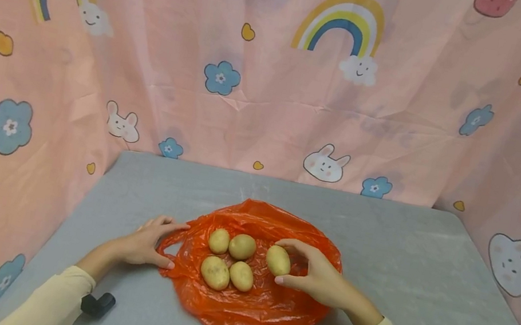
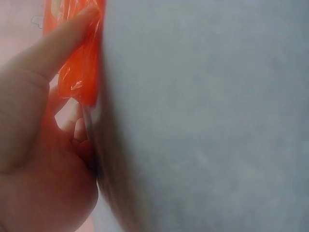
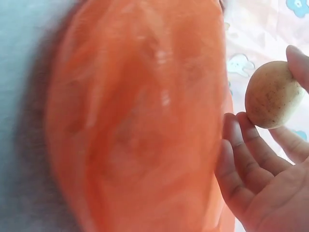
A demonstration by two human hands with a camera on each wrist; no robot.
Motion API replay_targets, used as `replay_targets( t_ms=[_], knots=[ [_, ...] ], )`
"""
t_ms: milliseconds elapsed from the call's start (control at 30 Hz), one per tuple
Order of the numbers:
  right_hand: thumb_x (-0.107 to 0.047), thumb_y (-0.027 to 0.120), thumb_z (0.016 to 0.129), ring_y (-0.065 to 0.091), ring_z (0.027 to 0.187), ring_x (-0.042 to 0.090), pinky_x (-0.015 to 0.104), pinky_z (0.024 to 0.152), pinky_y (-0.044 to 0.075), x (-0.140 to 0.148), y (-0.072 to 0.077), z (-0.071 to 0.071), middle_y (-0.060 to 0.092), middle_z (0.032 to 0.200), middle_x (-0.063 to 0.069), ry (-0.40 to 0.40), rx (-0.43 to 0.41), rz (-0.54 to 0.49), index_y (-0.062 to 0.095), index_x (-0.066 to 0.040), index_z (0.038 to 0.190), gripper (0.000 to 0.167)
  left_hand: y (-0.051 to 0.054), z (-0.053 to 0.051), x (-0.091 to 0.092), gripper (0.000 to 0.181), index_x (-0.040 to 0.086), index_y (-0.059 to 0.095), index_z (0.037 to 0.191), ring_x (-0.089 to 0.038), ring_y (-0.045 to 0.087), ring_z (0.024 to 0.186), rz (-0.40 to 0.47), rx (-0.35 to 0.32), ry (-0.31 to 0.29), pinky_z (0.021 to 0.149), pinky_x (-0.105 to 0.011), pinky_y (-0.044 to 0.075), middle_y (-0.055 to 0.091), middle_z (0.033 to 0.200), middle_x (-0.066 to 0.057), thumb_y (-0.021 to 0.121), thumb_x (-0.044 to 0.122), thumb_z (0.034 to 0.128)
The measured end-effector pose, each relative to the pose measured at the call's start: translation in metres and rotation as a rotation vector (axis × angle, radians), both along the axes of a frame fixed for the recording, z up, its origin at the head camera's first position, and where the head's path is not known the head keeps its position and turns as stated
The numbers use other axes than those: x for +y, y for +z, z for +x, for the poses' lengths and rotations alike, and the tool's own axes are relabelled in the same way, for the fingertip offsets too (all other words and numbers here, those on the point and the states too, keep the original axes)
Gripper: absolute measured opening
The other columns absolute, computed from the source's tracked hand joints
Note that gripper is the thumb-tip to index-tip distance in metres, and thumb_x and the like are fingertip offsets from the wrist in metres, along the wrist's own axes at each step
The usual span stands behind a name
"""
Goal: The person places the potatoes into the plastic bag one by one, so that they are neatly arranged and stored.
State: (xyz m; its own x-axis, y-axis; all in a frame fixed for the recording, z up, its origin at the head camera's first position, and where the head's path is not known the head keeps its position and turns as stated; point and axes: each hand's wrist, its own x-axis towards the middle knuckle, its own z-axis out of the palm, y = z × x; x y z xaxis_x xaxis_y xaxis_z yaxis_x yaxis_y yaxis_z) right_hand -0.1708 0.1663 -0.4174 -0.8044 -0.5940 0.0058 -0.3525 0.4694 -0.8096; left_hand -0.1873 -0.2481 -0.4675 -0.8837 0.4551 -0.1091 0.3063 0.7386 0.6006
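An orange plastic bag [image 1: 276,310] lies spread flat, with several potatoes [image 1: 215,273] grouped on its left half. My right hand [image 1: 324,278] pinches another potato [image 1: 278,261] between thumb and fingers, over the bag's right half. In the right wrist view that potato [image 3: 273,94] shows small dark specks, and the fingertips touch its lower side. At the bag's left end, my left hand [image 1: 141,243] rests with thumb and forefinger spread on the handle loops. Its straight thumb lies on the orange plastic [image 2: 79,72] in the left wrist view; the other fingers are partly hidden.
The bag lies on a grey table [image 1: 411,259]. A pink curtain [image 1: 276,72] with rainbows, rabbits and flowers hangs behind and at both sides. Dark wrist devices [image 1: 97,305] sit below both wrists, close to the table surface.
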Motion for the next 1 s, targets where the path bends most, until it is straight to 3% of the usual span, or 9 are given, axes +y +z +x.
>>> replay_targets(
  t_ms=[167, 367, 633, 800, 1000],
  knots=[
    [-0.033, 0.078, 0.089, 0.059, 0.125, 0.029, 0.05, 0.102, 0.048, -0.008, 0.007, -0.007, 0.062, 0.136, 0.005, 0.04, -0.009, 0.024, 0.054, -0.011, 0.14, 0.06, -0.002, -0.001, 0.0, 0.085, 0.019, 0.047, 0.151, -0.034, 0.04, 0.128, -0.013, -0.008, 0.002, 0.101, -0.058, 0.034, 0.044, 0.139, -0.009, 0.085, 0.04, 0.078],
    [-0.033, 0.079, 0.088, 0.057, 0.129, 0.03, 0.053, 0.105, 0.047, -0.014, 0.026, -0.017, 0.061, 0.138, 0.003, 0.07, 0.003, 0.041, 0.053, -0.01, 0.142, 0.064, -0.004, -0.002, 0.0, 0.084, 0.018, 0.048, 0.15, -0.034, 0.04, 0.126, -0.004, 0.002, -0.001, 0.099, -0.056, 0.034, 0.045, 0.138, -0.009, 0.085, 0.04, 0.0779],
    [-0.022, 0.075, 0.092, 0.057, 0.128, 0.038, 0.056, 0.099, 0.05, -0.022, 0.045, -0.035, 0.057, 0.141, 0.015, 0.135, -0.024, 0.0, 0.049, -0.006, 0.144, 0.061, -0.003, -0.003, -0.001, 0.084, 0.019, 0.048, 0.15, -0.033, 0.04, 0.127, -0.017, -0.003, 0.002, 0.099, -0.056, 0.034, 0.044, 0.137, -0.008, 0.085, 0.041, 0.0779],
    [-0.016, 0.075, 0.092, 0.056, 0.128, 0.039, 0.055, 0.099, 0.05, -0.03, 0.048, -0.042, 0.055, 0.143, 0.017, 0.158, -0.06, -0.026, 0.048, -0.005, 0.146, 0.062, -0.004, -0.003, -0.002, 0.084, 0.019, 0.048, 0.15, -0.034, 0.04, 0.127, -0.022, -0.001, 0.002, 0.1, -0.059, 0.034, 0.044, 0.137, -0.01, 0.085, 0.041, 0.0781],
    [-0.019, 0.076, 0.091, 0.054, 0.131, 0.038, 0.053, 0.099, 0.051, -0.035, 0.042, -0.049, 0.056, 0.142, 0.017, 0.184, -0.079, -0.018, 0.049, -0.004, 0.143, 0.06, -0.002, -0.004, -0.002, 0.084, 0.019, 0.048, 0.15, -0.036, 0.039, 0.128, -0.015, 0.0, -0.004, 0.101, -0.063, 0.034, 0.043, 0.139, -0.011, 0.085, 0.041, 0.0781]
  ],
)
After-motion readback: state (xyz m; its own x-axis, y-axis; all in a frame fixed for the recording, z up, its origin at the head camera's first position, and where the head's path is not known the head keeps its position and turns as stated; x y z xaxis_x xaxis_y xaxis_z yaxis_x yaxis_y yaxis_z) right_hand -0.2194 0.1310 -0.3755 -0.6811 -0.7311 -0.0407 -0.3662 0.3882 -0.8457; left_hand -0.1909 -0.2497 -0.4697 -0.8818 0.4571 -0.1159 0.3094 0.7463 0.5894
